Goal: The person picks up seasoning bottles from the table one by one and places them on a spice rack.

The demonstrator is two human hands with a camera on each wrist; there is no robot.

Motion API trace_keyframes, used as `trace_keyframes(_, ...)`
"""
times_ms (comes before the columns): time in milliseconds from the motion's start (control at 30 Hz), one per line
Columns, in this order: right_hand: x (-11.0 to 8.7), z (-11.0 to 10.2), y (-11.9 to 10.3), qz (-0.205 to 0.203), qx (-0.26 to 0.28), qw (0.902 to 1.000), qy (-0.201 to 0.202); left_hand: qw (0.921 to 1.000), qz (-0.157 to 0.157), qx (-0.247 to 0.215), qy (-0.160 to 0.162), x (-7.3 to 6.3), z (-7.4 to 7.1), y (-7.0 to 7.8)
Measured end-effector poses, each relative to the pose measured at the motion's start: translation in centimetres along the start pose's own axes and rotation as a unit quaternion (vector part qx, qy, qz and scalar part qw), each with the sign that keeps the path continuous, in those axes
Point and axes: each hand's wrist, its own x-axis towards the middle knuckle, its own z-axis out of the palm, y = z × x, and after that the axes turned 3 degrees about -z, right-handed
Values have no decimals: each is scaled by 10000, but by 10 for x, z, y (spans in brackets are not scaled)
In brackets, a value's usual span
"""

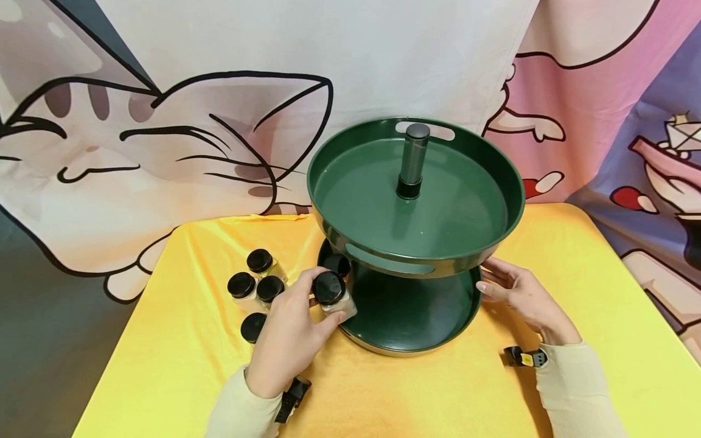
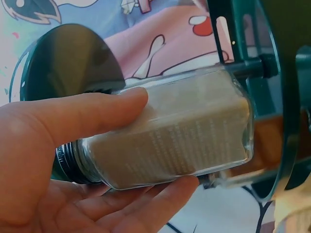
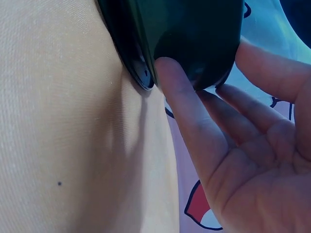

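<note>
Powder of a beige tone (image 2: pixel 175 150) lies in a square, clear, glassy jar with a black cap (image 1: pixel 335 295), tilted at 9 o'clock of the round green lower tray (image 1: pixel 405 310). Another black-capped jar (image 1: pixel 336 264) stands in that tray at 10 o'clock; four more jars (image 1: pixel 241 285) sit on yellow cloth (image 1: pixel 405 395) farther out at 9. The left hand (image 1: pixel 292 328) extends from 7 o'clock, thumb and fingers pinching the tilted jar. The right hand (image 1: pixel 517 298), at 3 o'clock, touches the tray's wall, thumb spread wide from fingers.

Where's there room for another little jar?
The round green upper tray is bare around its dark upright post; yellow tablecloth is bare before the round green lower tray. Left of it, black-lidded clear jars crowd the cloth.
</note>
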Motion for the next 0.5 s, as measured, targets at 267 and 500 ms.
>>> trace_keyframes(267, 0, 1, 0, -27, 235, 9997, -119, 9999, -4, 125, -56, 2, 12, 2)
trace_keyframes(500, -1, 1, -1, 23, 143, 9998, -124, 10000, 44, 70, -46, 3, 23, 4)
